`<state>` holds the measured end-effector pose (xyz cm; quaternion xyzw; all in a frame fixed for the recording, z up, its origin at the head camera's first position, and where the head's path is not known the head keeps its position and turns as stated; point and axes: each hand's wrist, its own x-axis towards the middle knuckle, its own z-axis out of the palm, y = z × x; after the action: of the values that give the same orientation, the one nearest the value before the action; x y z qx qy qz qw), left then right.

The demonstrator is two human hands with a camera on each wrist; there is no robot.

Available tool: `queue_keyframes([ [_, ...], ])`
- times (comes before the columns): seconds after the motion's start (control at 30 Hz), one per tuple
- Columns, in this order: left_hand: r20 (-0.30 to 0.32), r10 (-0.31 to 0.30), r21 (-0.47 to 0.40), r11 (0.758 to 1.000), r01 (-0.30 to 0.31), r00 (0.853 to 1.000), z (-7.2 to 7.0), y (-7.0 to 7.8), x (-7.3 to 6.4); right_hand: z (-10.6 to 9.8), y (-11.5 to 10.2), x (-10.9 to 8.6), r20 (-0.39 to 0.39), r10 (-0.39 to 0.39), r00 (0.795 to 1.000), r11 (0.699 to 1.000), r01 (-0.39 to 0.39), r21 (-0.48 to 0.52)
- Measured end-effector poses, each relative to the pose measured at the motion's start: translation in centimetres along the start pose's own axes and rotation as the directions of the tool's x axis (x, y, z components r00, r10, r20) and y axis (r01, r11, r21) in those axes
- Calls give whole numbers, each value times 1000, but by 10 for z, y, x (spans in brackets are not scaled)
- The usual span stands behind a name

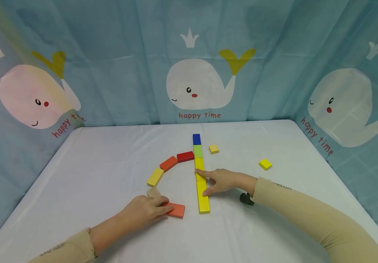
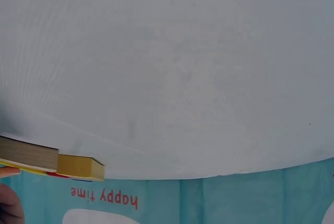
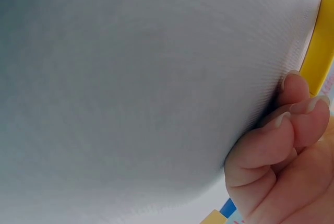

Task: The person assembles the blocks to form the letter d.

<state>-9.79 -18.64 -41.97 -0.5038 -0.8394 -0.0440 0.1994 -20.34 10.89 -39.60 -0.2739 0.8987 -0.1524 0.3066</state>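
Note:
On the white table, my left hand (image 1: 144, 210) grips the left end of an orange-red block (image 1: 177, 211). Just behind those fingers lies a plain wood-coloured block (image 1: 154, 192), partly covered by the hand. My right hand (image 1: 224, 179) reaches in from the right, its index fingertip on the upper long yellow block (image 1: 200, 164) and its thumb on the lower long yellow block (image 1: 203, 204). In the right wrist view, its other fingers (image 3: 261, 151) are curled beside the yellow edge. A green block (image 1: 197, 151) and a blue block (image 1: 197, 139) continue this straight row.
A red block (image 1: 185, 157), an orange block (image 1: 169, 164) and a pale yellow block (image 1: 155, 177) curve leftward from the row. Two small yellow blocks lie apart, one beside the green block (image 1: 213, 149), another farther right (image 1: 265, 164). A whale-printed curtain (image 1: 110, 91) borders the table.

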Motion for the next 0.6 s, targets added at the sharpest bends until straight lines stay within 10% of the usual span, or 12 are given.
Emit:
queue_keyframes([
  [0.6, -120, -96, 101, 989, 109, 988, 2, -21, -22, -1, -1, -1, 2, 2, 1000, 1000, -2, 10],
])
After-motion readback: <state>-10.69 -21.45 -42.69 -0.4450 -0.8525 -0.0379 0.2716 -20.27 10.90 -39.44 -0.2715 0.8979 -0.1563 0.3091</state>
